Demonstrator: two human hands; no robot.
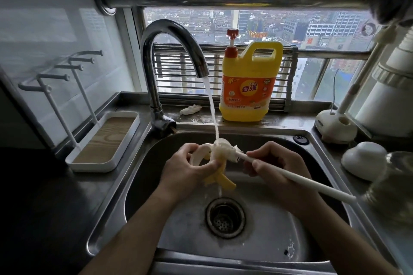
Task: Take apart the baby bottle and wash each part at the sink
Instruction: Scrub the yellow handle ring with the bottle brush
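Note:
Over the steel sink (138,176), my left hand (190,167) grips a cream and yellow bottle collar with handles (220,179). My right hand (277,163) holds the long white handle of a bottle brush (297,179). The brush's white bristle head (225,150) is pushed into the collar. Water runs from the curved chrome tap (169,51) straight onto the collar and bristles. A clear glass bottle body (393,185) stands on the right counter beside a white dome cap (364,161).
A yellow dish soap jug with a red pump (250,80) stands on the ledge behind the sink. A white drying rack with pegs and tray (100,140) sits on the left. A white brush holder (335,127) is at the right. The drain strainer (225,217) lies below my hands.

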